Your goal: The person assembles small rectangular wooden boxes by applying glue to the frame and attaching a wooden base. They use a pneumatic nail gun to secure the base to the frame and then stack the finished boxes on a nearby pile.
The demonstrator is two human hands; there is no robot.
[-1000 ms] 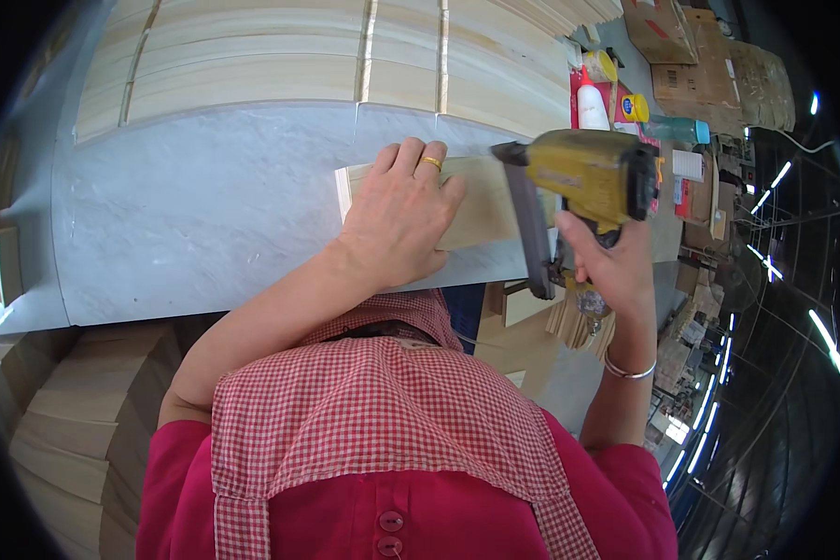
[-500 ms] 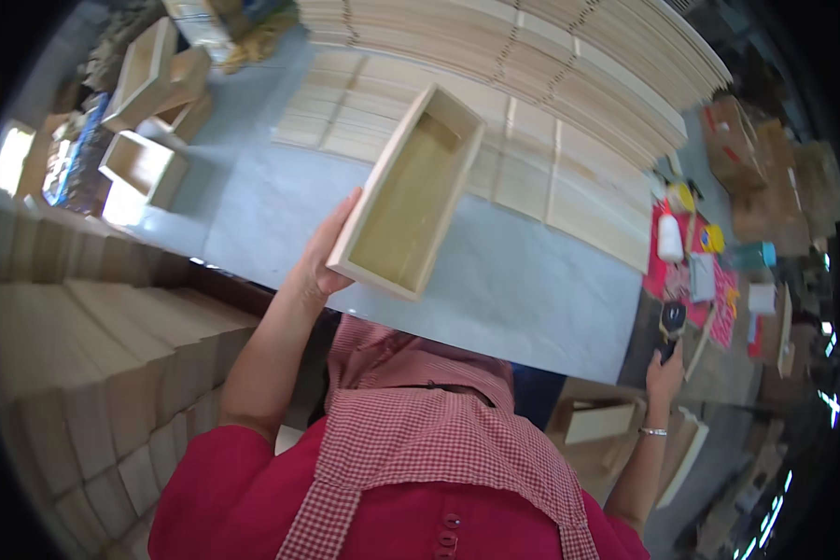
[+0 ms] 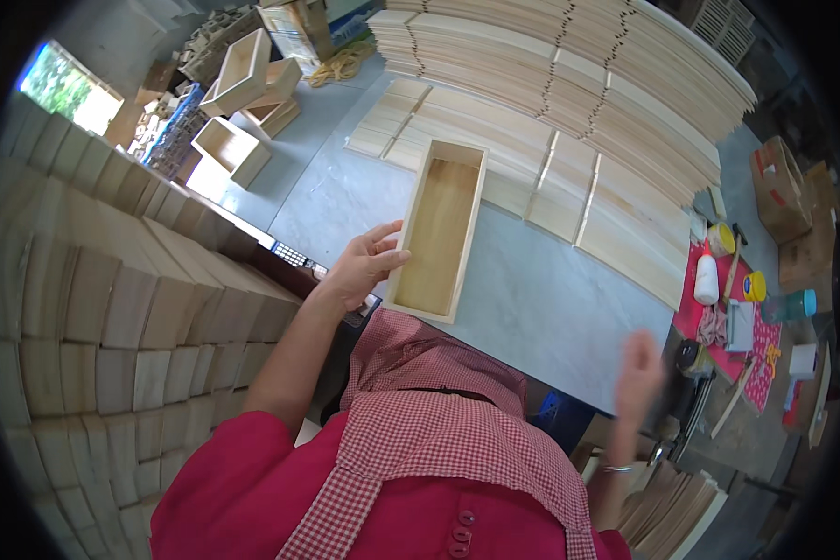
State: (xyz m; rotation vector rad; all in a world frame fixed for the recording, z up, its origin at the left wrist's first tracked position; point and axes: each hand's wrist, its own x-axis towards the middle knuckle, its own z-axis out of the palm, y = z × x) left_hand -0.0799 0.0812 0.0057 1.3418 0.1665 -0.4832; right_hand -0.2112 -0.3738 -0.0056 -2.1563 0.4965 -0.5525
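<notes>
A long, open-topped wooden box [image 3: 436,247] lies on the pale grey tabletop, its near end by the table's front edge. My left hand [image 3: 369,266] is at its left wall, the thumb over the rim and the fingers against the side, gripping it loosely. Smeared by motion, my right hand [image 3: 637,378] is over the table's front right corner, and its fingers cannot be made out. Just right of that hand is a black hand tool [image 3: 691,359] with a rounded head; its kind is not clear. The two are apart.
Tall stacks of thin wooden boards [image 3: 495,56] stand at the back, with lower rows of boards [image 3: 625,219] before them. More wooden boxes [image 3: 233,149] are at the far left. Wood blocks [image 3: 112,289] are piled left. A white bottle [image 3: 707,280] stands on red cloth at right.
The wooden box, tilted in my left hand before, now lies straighter on the table. My right hand has let go of the black tool and moved left. The view has shifted.
</notes>
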